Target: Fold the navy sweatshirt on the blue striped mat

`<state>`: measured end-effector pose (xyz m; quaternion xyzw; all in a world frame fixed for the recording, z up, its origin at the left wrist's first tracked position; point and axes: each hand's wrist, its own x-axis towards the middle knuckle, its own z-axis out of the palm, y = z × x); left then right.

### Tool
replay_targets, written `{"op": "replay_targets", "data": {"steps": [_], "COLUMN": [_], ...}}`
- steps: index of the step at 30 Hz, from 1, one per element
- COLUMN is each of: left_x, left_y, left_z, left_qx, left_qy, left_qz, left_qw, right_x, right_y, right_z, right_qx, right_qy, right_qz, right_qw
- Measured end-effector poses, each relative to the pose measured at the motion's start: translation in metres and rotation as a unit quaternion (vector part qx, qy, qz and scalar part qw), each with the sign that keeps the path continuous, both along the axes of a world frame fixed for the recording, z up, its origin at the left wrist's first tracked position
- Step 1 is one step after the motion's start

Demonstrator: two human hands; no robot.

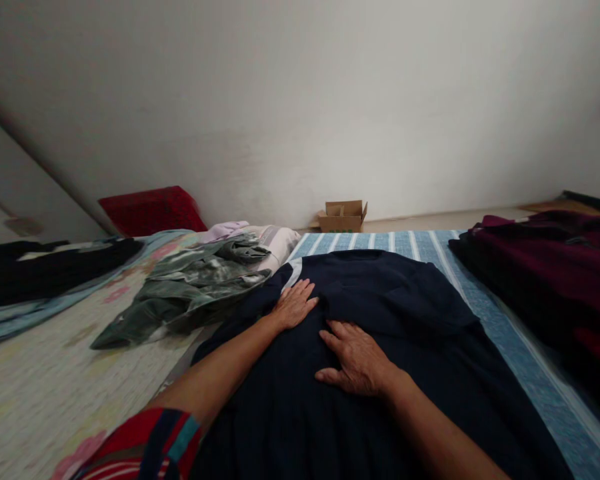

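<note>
A dark navy garment [375, 287] with a pale stripe near its upper left lies spread over a blue-and-white striped cover. My left hand [295, 305] rests flat on its upper left part, fingers stretched out beside the stripe. Closer to me and to the right, my right hand [355, 357] lies on the cloth with fingers apart, its tips at the edge of a fold. Neither hand grips the fabric. The near end of the garment runs out of view at the bottom.
Left of the garment is a crumpled grey-green camouflage garment [185, 287] on a flowered sheet [45, 387]. Black clothes [65, 267] lie farther left. Maroon and black clothes [555, 267] are piled at right on the striped cover [405, 243]. A cardboard box [343, 219] and a red object [155, 210] stand near the wall.
</note>
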<state>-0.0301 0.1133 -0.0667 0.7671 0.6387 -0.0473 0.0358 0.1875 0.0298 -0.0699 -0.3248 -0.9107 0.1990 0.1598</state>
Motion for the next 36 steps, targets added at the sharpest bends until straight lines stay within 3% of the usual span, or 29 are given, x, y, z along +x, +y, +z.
{"op": "replay_targets", "data": {"steps": [4,14,23,29,36], "left_x": [0.011,0.019,0.019,0.018,0.018], "left_y": [-0.006,-0.069,-0.069,-0.074,-0.073], "left_z": [0.008,0.009,0.004,0.005,0.001], "left_qx": [-0.014,-0.043,-0.029,-0.009,0.006], "left_qy": [0.014,-0.015,-0.021,-0.032,-0.036], "left_qz": [0.013,0.041,0.044,0.036,0.032], "left_qw": [1.000,0.998,0.998,0.999,0.999], "right_x": [0.002,0.003,0.027,0.035,0.026], "right_y": [-0.001,-0.005,-0.050,-0.076,-0.114], "right_z": [-0.001,-0.003,-0.001,0.010,0.010], "right_qx": [0.001,0.033,-0.010,-0.047,-0.022], "right_qy": [-0.011,-0.064,-0.099,-0.111,-0.098], "right_qz": [0.014,0.021,-0.010,-0.031,0.007], "right_qw": [1.000,0.997,0.995,0.992,0.995]}}
